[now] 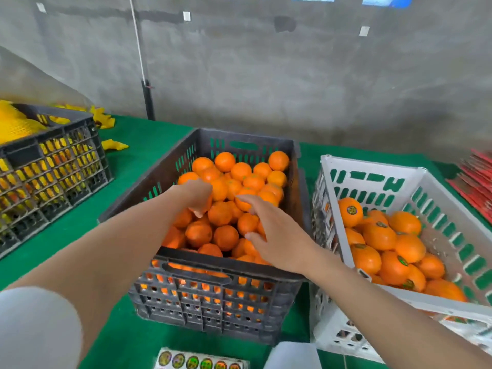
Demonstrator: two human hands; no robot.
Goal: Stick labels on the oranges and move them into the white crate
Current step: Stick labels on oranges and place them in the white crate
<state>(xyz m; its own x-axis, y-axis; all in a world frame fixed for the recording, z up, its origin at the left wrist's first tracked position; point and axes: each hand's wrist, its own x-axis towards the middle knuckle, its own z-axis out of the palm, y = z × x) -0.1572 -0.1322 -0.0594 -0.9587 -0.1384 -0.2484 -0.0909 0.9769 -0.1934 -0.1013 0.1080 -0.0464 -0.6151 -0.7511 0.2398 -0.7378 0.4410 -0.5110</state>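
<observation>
label sheet (198, 362) at bottom centre, a row of round shiny stickers on it, cut off by the frame edge. white sleeve (37, 328) in the lower left. both bare forearms reach up the frame into the dark crate (213, 265) at centre, which is full of unlabelled oranges (226, 237).

right hand (271, 233): fingers spread apart and only loosely bent, lying over the oranges at the right side of the pile, thumb touching one, nothing clamped. left hand (195, 194): further in, at the left side of the pile, fingers bent down into the fruit. it is blurred, so cannot tell if it grips an orange.

white crate (372, 171) just right of the dark crate, tilted toward the camera, about half full of labelled oranges (379, 235). round sticker (352, 209) clear on the top left one.

green table cover (138, 145) under everything. second dark crate (53, 166) at left of frame, well apart, packed with yellow netting (16, 126). red flat stack (476, 182) at the right edge. grey wall (266, 75) behind, thin black pole (147, 102) against it upper left.
</observation>
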